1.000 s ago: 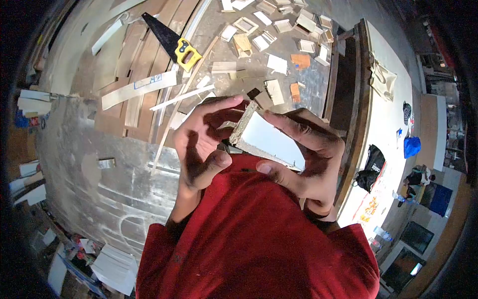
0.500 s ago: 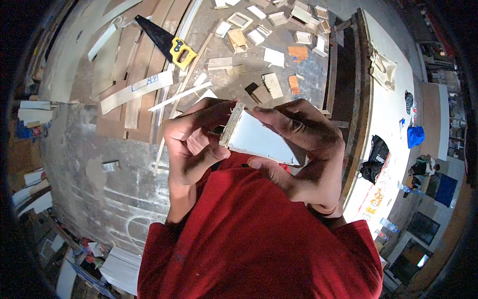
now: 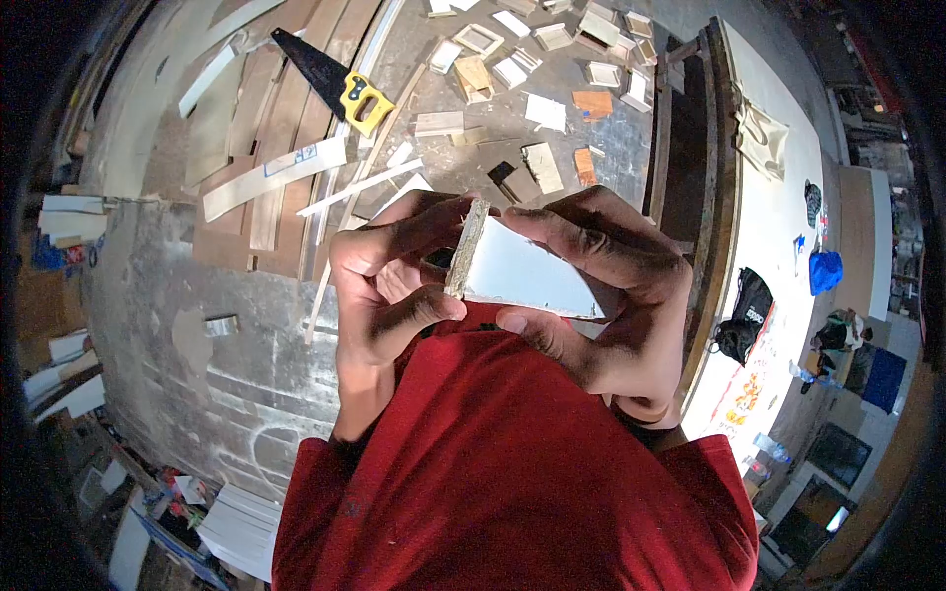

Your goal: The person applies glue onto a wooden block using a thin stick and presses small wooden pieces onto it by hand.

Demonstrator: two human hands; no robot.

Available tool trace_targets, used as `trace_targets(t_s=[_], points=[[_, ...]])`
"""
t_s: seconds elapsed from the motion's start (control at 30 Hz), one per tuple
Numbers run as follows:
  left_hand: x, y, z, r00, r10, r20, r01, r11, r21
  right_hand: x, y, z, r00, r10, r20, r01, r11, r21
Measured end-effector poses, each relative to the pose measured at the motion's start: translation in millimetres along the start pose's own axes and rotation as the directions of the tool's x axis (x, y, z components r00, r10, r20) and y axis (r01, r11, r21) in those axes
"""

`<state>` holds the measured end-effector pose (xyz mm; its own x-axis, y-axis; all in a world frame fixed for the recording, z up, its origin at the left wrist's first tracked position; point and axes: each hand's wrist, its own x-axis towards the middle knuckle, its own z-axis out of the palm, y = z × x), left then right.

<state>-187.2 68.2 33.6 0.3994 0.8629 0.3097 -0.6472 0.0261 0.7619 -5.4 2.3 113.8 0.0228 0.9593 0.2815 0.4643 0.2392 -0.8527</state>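
Note:
In front of my red shirt I hold a small white-faced particle board piece [image 3: 527, 268] with both hands. Its rough chipboard edge strip stands upright on the left side. My left hand [image 3: 399, 276] pinches this edge between curled fingers above and the thumb below. On the other side, my right hand [image 3: 621, 291] wraps the white face, fingers over the top and thumb under the lower edge. The far side of the piece is hidden.
A yellow-handled handsaw [image 3: 340, 87] lies on long boards [image 3: 271, 212] at the upper left. Several small wooden frames and offcuts [image 3: 478, 79] are scattered on the floor. To the right runs a long white-topped table [image 3: 754, 222] with a black bag [image 3: 744, 315] on it.
Both hands and the board piece have shifted slightly to the right in view. The piece is turned a little; the grip looks the same.

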Motion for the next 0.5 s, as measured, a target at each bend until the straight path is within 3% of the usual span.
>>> trace_targets(t_s=[0.07,0.27,0.5], points=[[1.1,3.0,-5.1,0.996,-0.072,0.053,0.069,0.997,0.044,-0.9,2.5,-0.8,1.0,-0.023,0.008,0.023,1.0,-0.005],[3.6,4.0,-5.9,0.992,-0.086,0.097,0.082,0.996,0.042,-2.8,3.7,-1.8,1.0,-0.002,0.013,0.002,1.0,0.0],[5.2,0.7,3.1,0.996,-0.08,0.046,0.077,0.996,0.054,-4.5,10.9,-7.2,1.0,-0.004,0.022,0.004,1.0,-0.006]])
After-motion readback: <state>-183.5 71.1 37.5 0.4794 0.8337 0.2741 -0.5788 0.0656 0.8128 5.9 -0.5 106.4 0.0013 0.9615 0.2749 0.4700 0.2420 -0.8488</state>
